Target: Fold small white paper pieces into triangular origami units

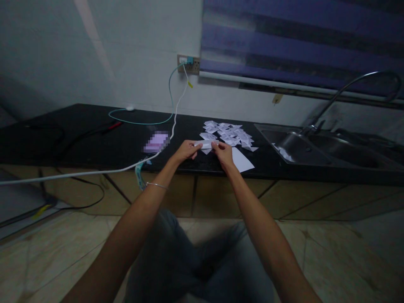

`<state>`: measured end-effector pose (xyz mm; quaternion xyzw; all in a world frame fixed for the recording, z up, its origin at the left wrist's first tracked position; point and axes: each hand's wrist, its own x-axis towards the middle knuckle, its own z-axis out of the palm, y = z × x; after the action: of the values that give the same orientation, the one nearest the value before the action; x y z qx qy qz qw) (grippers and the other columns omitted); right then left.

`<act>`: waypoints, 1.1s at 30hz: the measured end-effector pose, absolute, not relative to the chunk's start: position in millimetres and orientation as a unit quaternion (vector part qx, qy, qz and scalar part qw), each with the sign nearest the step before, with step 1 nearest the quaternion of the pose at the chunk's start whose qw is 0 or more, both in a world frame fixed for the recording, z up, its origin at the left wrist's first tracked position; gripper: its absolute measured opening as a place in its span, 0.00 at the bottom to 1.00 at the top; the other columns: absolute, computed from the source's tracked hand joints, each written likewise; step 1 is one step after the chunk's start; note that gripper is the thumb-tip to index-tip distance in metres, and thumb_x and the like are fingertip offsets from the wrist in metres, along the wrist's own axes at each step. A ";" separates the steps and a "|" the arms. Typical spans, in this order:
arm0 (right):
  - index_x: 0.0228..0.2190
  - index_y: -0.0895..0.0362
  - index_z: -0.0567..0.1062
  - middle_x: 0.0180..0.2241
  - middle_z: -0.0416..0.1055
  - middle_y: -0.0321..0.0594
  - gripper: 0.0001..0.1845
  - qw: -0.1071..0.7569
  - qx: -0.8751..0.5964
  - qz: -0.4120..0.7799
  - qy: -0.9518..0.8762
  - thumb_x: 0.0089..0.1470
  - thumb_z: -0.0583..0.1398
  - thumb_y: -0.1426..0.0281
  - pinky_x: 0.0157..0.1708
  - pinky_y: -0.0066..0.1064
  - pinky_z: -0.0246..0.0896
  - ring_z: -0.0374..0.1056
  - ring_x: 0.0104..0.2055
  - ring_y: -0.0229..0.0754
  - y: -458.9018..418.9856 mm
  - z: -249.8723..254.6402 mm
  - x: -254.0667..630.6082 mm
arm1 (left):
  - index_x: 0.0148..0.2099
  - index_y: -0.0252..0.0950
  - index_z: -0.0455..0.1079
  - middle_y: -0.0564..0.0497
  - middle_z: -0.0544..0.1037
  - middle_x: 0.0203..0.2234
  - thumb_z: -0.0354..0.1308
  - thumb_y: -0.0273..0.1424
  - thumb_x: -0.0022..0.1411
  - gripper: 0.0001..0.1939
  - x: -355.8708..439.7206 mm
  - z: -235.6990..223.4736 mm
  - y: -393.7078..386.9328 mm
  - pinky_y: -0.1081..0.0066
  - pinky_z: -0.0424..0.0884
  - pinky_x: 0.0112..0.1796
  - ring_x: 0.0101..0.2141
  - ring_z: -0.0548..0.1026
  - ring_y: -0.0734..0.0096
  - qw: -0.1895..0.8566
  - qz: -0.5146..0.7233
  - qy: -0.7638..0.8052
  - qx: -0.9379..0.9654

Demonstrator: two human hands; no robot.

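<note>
Between my two hands is a narrow folded piece of white paper (pixel 206 144), held just above the dark counter's front part. My left hand (pixel 188 150) pinches its left end, with the thumb on top. At the right end, the thumb and fingers of my right hand (pixel 223 152) are closed on the same paper. Flat white sheets (pixel 242 160) lie on the counter beside my right hand. Behind the hands spreads a pile of folded white paper pieces (pixel 232 134), pointed and overlapping.
A phone (pixel 156 142) with a blurred screen lies left on the black counter (pixel 94 143). A white cable (pixel 104 172) runs from the wall socket (pixel 188 64) past it. To the right are a steel sink (pixel 290 145) and a curved faucet (pixel 337 96).
</note>
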<state>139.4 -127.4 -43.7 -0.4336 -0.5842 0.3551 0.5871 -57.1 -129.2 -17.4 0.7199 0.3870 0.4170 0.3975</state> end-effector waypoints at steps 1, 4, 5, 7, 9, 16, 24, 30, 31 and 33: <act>0.37 0.59 0.82 0.30 0.78 0.40 0.29 0.599 -0.434 0.338 -0.582 0.49 0.64 0.46 0.34 0.33 0.65 0.70 0.33 0.43 -127.7 -43.5 139.2 | 0.32 0.29 0.75 0.56 0.66 0.10 0.59 0.48 0.62 0.23 -57.6 -17.5 -129.1 0.77 0.51 0.17 0.11 0.58 0.81 0.413 0.412 0.384 0.716; 0.35 0.59 0.83 0.27 0.77 0.38 0.28 0.611 -0.437 0.309 -0.584 0.48 0.64 0.47 0.32 0.32 0.63 0.68 0.32 0.43 -130.4 -40.9 137.7 | 0.42 0.27 0.76 0.54 0.71 0.12 0.62 0.48 0.60 0.25 -59.2 -17.2 -129.1 0.77 0.50 0.15 0.10 0.58 0.81 0.443 0.406 0.386 0.700; 0.35 0.59 0.83 0.27 0.76 0.39 0.28 0.602 -0.440 0.310 -0.589 0.48 0.64 0.46 0.32 0.32 0.63 0.68 0.32 0.43 -131.7 -39.7 137.1 | 0.42 0.27 0.76 0.53 0.72 0.13 0.63 0.47 0.59 0.25 -59.4 -16.8 -129.4 0.77 0.49 0.15 0.10 0.58 0.81 0.445 0.407 0.390 0.696; 0.35 0.59 0.83 0.26 0.76 0.39 0.30 0.586 -0.442 0.319 -0.599 0.48 0.64 0.45 0.31 0.32 0.63 0.69 0.33 0.45 -134.2 -37.3 136.3 | 0.39 0.27 0.77 0.54 0.71 0.12 0.64 0.46 0.58 0.22 -58.9 -15.1 -130.5 0.77 0.49 0.15 0.11 0.58 0.81 0.434 0.412 0.399 0.695; 0.35 0.59 0.83 0.25 0.75 0.40 0.30 0.577 -0.440 0.327 -0.605 0.47 0.64 0.44 0.30 0.33 0.63 0.69 0.34 0.47 -135.7 -35.6 135.9 | 0.35 0.28 0.77 0.55 0.69 0.11 0.65 0.45 0.58 0.21 -57.7 -12.7 -132.2 0.77 0.50 0.16 0.12 0.59 0.81 0.418 0.419 0.405 0.698; 0.34 0.60 0.83 0.29 0.78 0.40 0.23 0.578 -0.436 0.328 -0.607 0.47 0.66 0.52 0.34 0.32 0.63 0.70 0.33 0.44 -133.2 -38.4 135.0 | 0.32 0.29 0.75 0.55 0.69 0.10 0.64 0.44 0.58 0.19 -56.8 -8.0 -136.8 0.77 0.52 0.15 0.11 0.59 0.81 0.426 0.403 0.405 0.702; 0.31 0.57 0.83 0.26 0.72 0.35 0.19 0.572 -0.438 0.268 -0.639 0.46 0.68 0.54 0.32 0.30 0.57 0.62 0.30 0.38 -125.0 -46.5 139.0 | 0.34 0.28 0.76 0.53 0.71 0.11 0.64 0.44 0.58 0.21 -61.3 -12.1 -135.2 0.78 0.53 0.15 0.10 0.61 0.81 0.443 0.400 0.384 0.705; 0.25 0.57 0.80 0.22 0.62 0.31 0.21 0.571 -0.459 0.236 -0.638 0.48 0.66 0.51 0.29 0.29 0.50 0.54 0.27 0.36 -123.7 -46.9 140.7 | 0.37 0.26 0.76 0.51 0.72 0.12 0.58 0.53 0.61 0.30 -59.7 -11.3 -133.5 0.77 0.50 0.14 0.10 0.58 0.81 0.452 0.398 0.364 0.710; 0.26 0.58 0.80 0.22 0.62 0.31 0.21 0.575 -0.459 0.237 -0.634 0.49 0.65 0.51 0.29 0.29 0.50 0.54 0.27 0.36 -123.6 -46.7 140.7 | 0.35 0.26 0.76 0.50 0.73 0.13 0.58 0.55 0.60 0.31 -59.2 -10.6 -133.3 0.77 0.51 0.15 0.10 0.59 0.81 0.457 0.398 0.350 0.715; 0.26 0.58 0.79 0.22 0.62 0.32 0.22 0.583 -0.461 0.235 -0.626 0.51 0.63 0.50 0.28 0.29 0.49 0.53 0.27 0.36 -123.1 -46.2 140.9 | 0.32 0.27 0.75 0.47 0.75 0.15 0.57 0.58 0.59 0.34 -58.2 -9.1 -132.8 0.77 0.55 0.17 0.13 0.62 0.81 0.465 0.400 0.316 0.723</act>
<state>140.9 -123.1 -46.2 -0.4614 -0.6264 0.2349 0.5827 -58.2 -132.8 -9.1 0.7234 0.3163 0.4001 0.4652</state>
